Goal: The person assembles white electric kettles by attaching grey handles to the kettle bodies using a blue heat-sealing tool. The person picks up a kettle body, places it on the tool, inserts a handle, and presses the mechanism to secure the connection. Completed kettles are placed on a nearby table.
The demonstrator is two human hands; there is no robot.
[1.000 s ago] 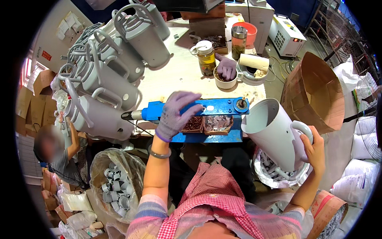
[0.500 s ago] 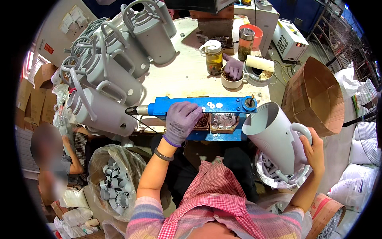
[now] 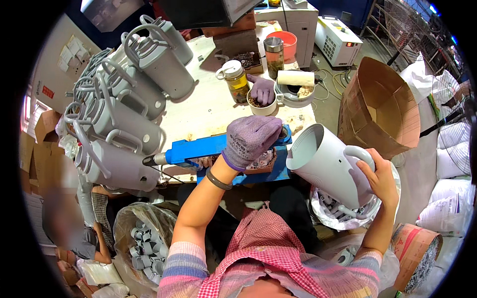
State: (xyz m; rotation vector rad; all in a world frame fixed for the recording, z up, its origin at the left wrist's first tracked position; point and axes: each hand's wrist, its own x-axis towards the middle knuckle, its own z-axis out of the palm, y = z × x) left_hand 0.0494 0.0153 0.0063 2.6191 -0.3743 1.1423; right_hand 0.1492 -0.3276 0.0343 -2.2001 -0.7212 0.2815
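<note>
Work looks midway: the bare right hand point(image 3: 380, 174) is closed round the curved side handle point(image 3: 354, 149) of a matte-grey, open-mouthed cylindrical vessel point(image 3: 332, 171), tilted with its mouth just beside a blue metal beam point(image 3: 201, 149). The purple-gloved left hand point(image 3: 252, 140) bunches its fingers over the beam; whether they pinch anything, I cannot tell. Grey vessels with arched tubular handles point(image 3: 168, 73), seemingly further along, crowd the pale tabletop's point(image 3: 204, 99) left side. An open brown cardboard box point(image 3: 361, 116) stands to the right.
</note>
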